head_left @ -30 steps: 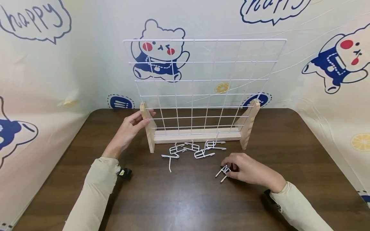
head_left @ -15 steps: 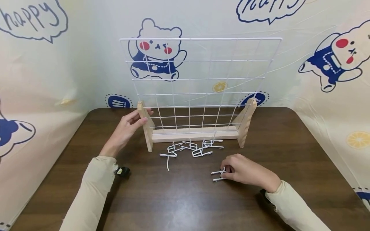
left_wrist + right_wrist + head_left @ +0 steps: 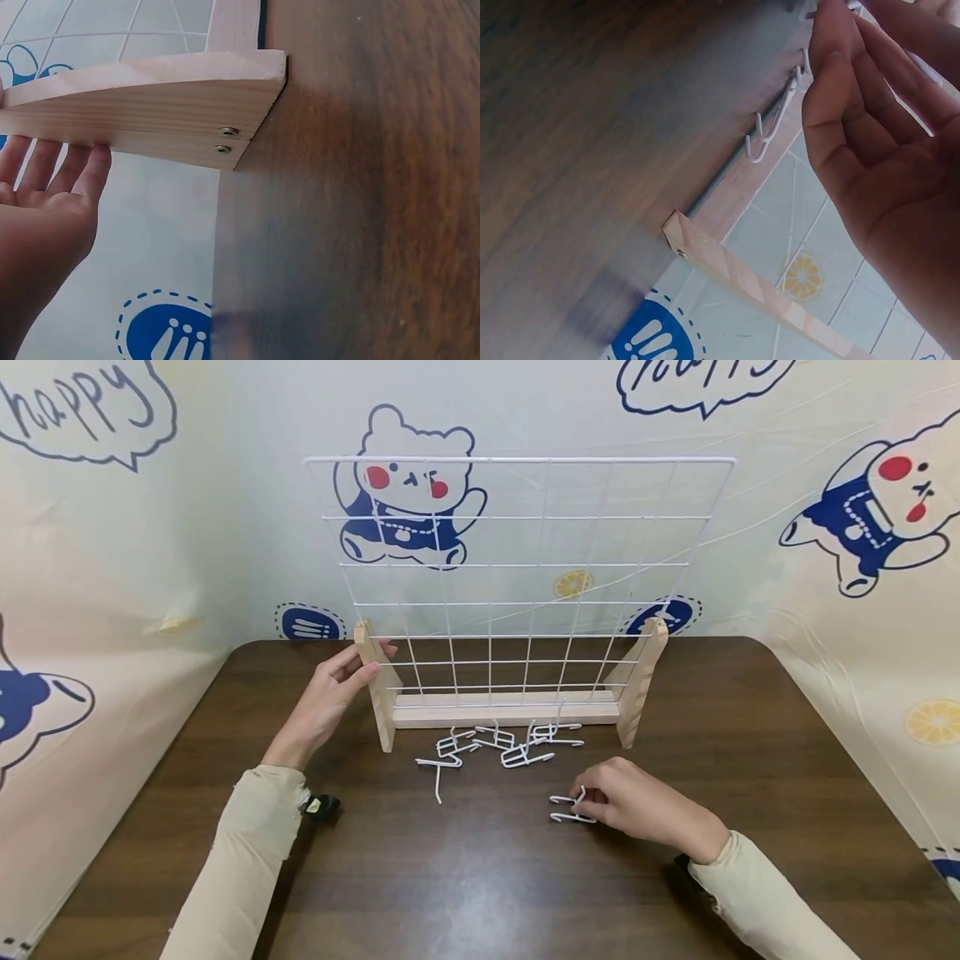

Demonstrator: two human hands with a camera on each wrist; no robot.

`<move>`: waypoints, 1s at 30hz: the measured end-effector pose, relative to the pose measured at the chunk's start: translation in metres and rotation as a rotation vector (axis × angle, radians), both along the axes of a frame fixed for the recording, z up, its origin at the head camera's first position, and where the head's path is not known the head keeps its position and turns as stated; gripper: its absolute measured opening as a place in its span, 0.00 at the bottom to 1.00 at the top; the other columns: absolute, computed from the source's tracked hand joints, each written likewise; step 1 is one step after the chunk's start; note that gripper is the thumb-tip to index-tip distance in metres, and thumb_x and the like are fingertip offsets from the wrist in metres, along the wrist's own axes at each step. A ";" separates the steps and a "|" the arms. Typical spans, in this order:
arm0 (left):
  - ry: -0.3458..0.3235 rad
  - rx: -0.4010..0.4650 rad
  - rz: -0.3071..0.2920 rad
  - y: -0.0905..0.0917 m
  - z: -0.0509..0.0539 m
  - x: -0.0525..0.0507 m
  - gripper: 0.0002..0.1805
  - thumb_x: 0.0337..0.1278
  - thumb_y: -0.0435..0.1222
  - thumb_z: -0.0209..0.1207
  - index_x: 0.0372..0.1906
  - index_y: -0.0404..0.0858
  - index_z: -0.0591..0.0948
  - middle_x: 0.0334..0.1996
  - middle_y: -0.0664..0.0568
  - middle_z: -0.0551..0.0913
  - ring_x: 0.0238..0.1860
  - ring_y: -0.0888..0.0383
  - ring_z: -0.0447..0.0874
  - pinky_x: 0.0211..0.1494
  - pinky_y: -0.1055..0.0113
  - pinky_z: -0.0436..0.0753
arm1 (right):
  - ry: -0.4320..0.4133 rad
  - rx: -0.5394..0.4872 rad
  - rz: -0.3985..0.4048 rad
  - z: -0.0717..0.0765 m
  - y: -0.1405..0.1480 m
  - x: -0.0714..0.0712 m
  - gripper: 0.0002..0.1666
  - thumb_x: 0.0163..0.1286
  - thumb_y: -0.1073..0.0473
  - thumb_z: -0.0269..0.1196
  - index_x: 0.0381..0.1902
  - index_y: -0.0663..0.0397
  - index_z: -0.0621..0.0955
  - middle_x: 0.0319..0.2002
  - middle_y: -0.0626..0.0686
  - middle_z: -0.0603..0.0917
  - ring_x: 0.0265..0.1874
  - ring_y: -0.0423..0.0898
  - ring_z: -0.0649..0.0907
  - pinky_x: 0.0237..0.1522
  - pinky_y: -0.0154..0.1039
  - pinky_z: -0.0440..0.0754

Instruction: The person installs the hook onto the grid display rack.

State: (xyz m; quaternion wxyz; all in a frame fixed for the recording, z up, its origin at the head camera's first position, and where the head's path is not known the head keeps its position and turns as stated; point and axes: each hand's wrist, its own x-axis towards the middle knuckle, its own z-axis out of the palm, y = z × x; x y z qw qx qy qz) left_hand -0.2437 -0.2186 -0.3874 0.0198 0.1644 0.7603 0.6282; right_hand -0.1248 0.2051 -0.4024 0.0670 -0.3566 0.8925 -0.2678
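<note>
1. Right hand [image 3: 633, 800]: fingers pinch a white wire hook [image 3: 568, 817], arms jutting beyond them
2. Left hand [image 3: 318, 706]: fingers and thumb clasp a wooden upright [image 3: 382, 714]
3. Hook seems light, stiff, perhaps slick; best held mid-frame

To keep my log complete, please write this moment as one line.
Left hand: grips left wooden leg of rack | Right hand: pinches white hook | Other hooks: on table, in front of rack

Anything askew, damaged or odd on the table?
No visible damage. Slightly odd: loose white hooks lie jumbled in front of the wooden stand, the leftmost hook with its prong toward the viewer, unlike the others.
</note>
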 end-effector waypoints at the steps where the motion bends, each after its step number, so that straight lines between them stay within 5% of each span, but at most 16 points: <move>1: 0.001 0.002 0.001 0.000 0.000 0.000 0.24 0.73 0.42 0.55 0.69 0.39 0.72 0.66 0.42 0.74 0.67 0.48 0.68 0.74 0.41 0.57 | 0.015 -0.003 -0.005 0.000 0.000 0.000 0.03 0.64 0.65 0.69 0.33 0.50 0.86 0.26 0.37 0.82 0.23 0.30 0.76 0.26 0.29 0.77; 15: -0.010 0.003 0.013 -0.003 -0.002 0.002 0.25 0.73 0.44 0.55 0.70 0.40 0.71 0.67 0.43 0.73 0.68 0.50 0.67 0.74 0.42 0.57 | 0.066 -0.245 -0.082 0.009 0.003 -0.005 0.07 0.63 0.66 0.69 0.32 0.47 0.87 0.23 0.39 0.83 0.22 0.34 0.80 0.25 0.33 0.81; 24: -0.009 0.005 0.023 -0.001 -0.003 0.002 0.24 0.72 0.45 0.56 0.69 0.44 0.73 0.66 0.47 0.74 0.69 0.48 0.67 0.74 0.41 0.57 | -0.005 -0.269 -0.125 0.009 0.009 -0.010 0.06 0.68 0.62 0.67 0.29 0.48 0.86 0.20 0.41 0.82 0.19 0.36 0.80 0.24 0.33 0.79; 30: -0.020 0.016 0.031 0.001 -0.001 0.002 0.25 0.72 0.44 0.56 0.69 0.42 0.72 0.67 0.45 0.74 0.68 0.50 0.67 0.74 0.42 0.57 | -0.090 -0.394 -0.158 0.012 0.009 -0.005 0.04 0.70 0.61 0.66 0.36 0.51 0.87 0.21 0.49 0.84 0.19 0.41 0.82 0.22 0.36 0.81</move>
